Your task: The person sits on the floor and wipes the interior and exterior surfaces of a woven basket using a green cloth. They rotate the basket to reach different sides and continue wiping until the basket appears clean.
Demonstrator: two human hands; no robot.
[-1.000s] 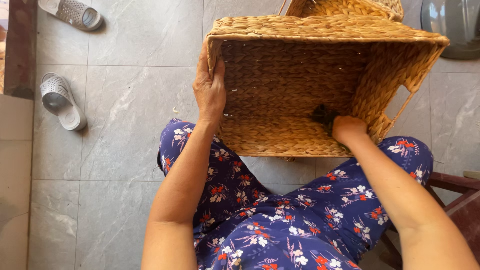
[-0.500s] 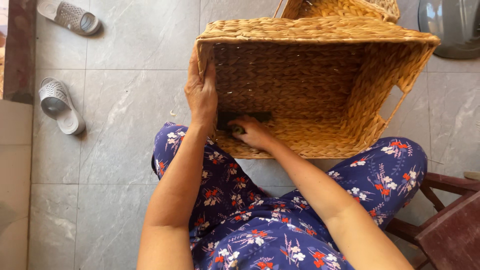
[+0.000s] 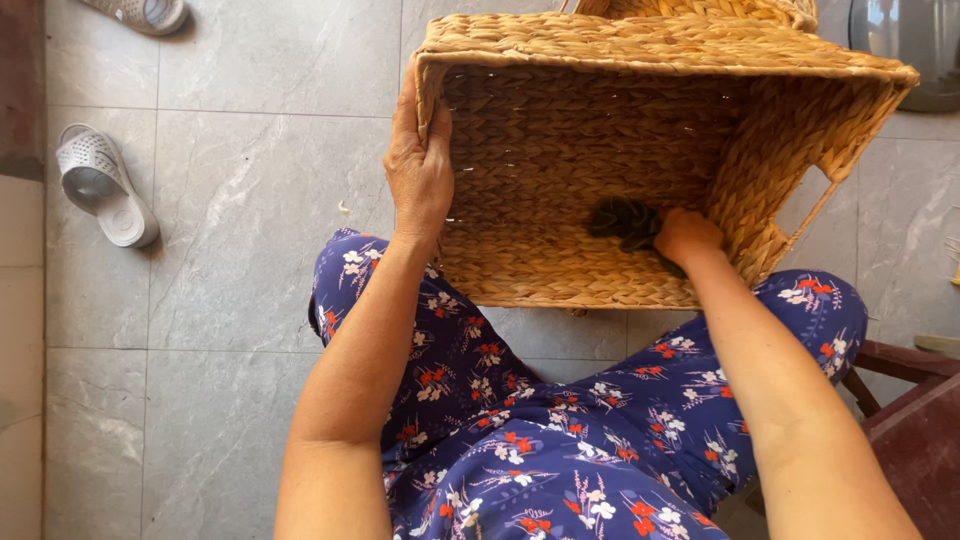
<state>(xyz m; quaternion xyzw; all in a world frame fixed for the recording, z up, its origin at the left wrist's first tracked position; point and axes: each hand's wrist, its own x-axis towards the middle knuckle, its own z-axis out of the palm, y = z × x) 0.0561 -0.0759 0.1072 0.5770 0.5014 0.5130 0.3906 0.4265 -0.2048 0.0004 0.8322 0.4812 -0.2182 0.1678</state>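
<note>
A large woven straw basket (image 3: 600, 120) lies tipped toward me on my lap, its open mouth facing me. My left hand (image 3: 420, 170) grips the basket's left rim, thumb inside. My right hand (image 3: 685, 235) reaches inside, pressed to the lower right of the inner wall, shut on a dark brush or scrubber (image 3: 622, 220) that sticks out to the left of my fingers. My legs in blue flowered trousers (image 3: 560, 440) are under the basket.
Grey tiled floor (image 3: 250, 220) all around. A white perforated slipper (image 3: 100, 185) lies at the left, another slipper (image 3: 140, 12) at the top left. A second woven basket (image 3: 700, 10) stands behind. A dark wooden stool (image 3: 910, 410) is at the lower right.
My right hand with the dark brush went from the inner right side to the lower left of the basket, then back to the right. The left hand kept its hold on the rim.
</note>
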